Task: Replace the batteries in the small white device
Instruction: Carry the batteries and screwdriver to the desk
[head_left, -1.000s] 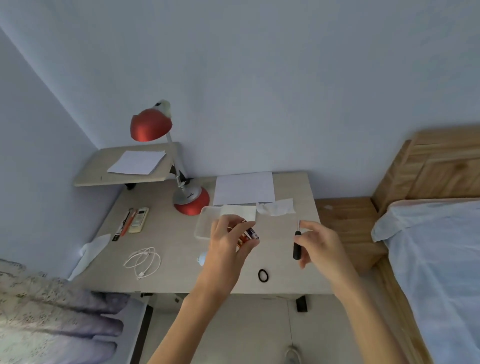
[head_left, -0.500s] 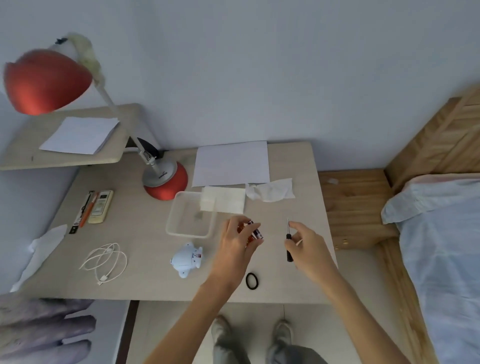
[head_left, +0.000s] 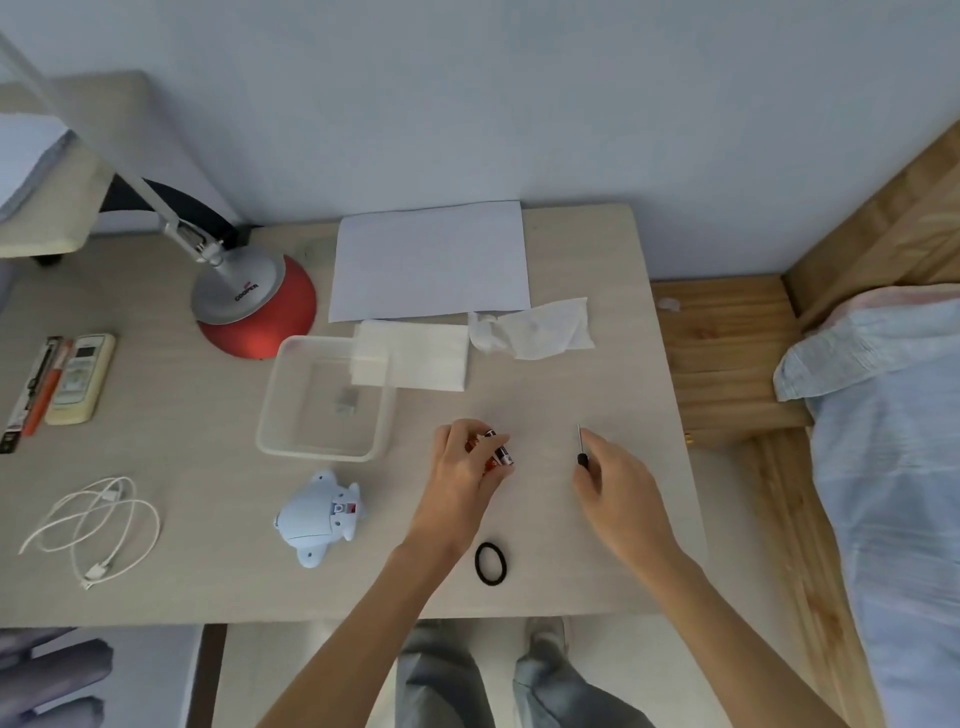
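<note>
Left hand (head_left: 467, 467) pinches batteries (head_left: 493, 449); right hand (head_left: 618, 480) apparently grips screwdriver (head_left: 581, 447)

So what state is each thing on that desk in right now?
Left hand: closed around red-and-black batteries.
Right hand: holding thin black-handled screwdriver, tip pointing away.
Small white airplane-shaped device: lying on the beige desk, untouched.
Clear plastic tray: open, small item inside.
White charging cable: loosely coiled.
Black hair tie: lying flat.

Soft, even, bluish daylight; faint shadows only; wide-angle bending at frame edges; slight blur throughout.
</note>
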